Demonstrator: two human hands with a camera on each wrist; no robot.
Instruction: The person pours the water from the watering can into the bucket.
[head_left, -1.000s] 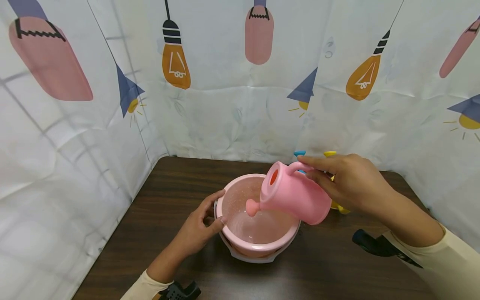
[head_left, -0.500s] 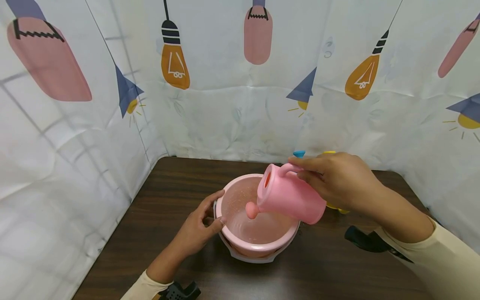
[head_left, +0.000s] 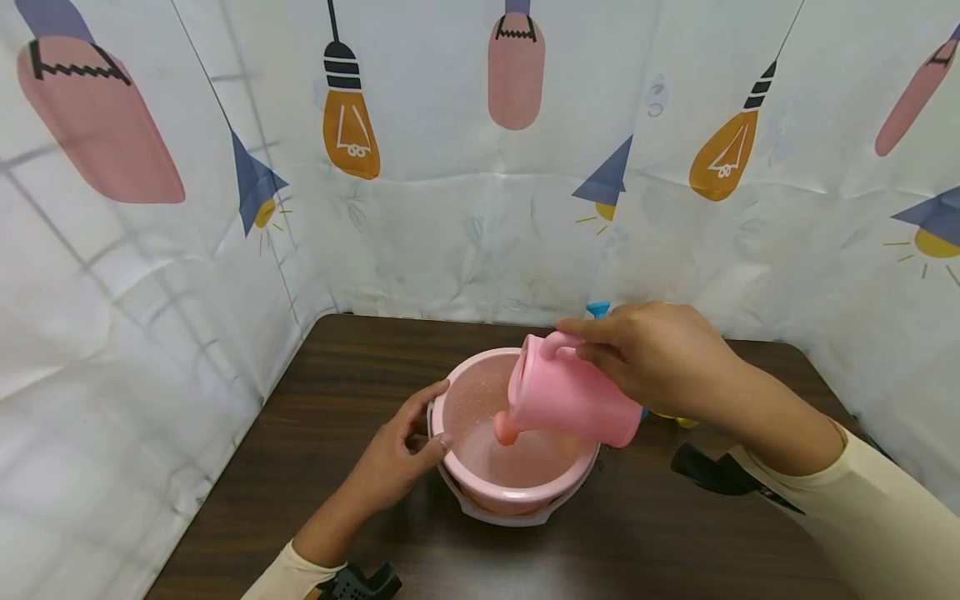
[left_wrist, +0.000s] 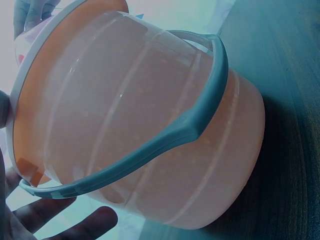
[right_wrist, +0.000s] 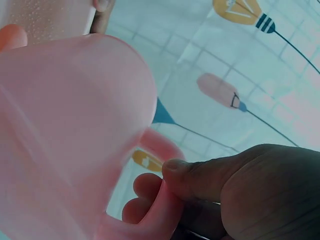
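A pink bucket (head_left: 517, 495) stands on the table. My left hand (head_left: 397, 454) grips its left rim, thumb toward the front and fingertips at the back; in the left wrist view some fingers stretch along the outside, under the bucket's bail handle (left_wrist: 195, 125). My right hand (head_left: 660, 358) holds a pink watering can (head_left: 573, 400) by its loop handle (right_wrist: 167, 205), thumb and fingers wrapped round it. The can is tilted left over the bucket, its round coral spout head (head_left: 506, 428) above the opening. Droplets dot the bucket's inner wall (right_wrist: 55, 22).
Behind my right hand, a blue flared piece (head_left: 597, 309) and a bit of a yellow object (head_left: 678, 419) show, mostly hidden. The dark wooden table (head_left: 360, 358) meets a printed white curtain (head_left: 450, 250) at the back and left.
My right hand has moved left and tipped the watering can further, turning its top opening out of sight and dipping the spout head slightly. The left hand and bucket have stayed put.
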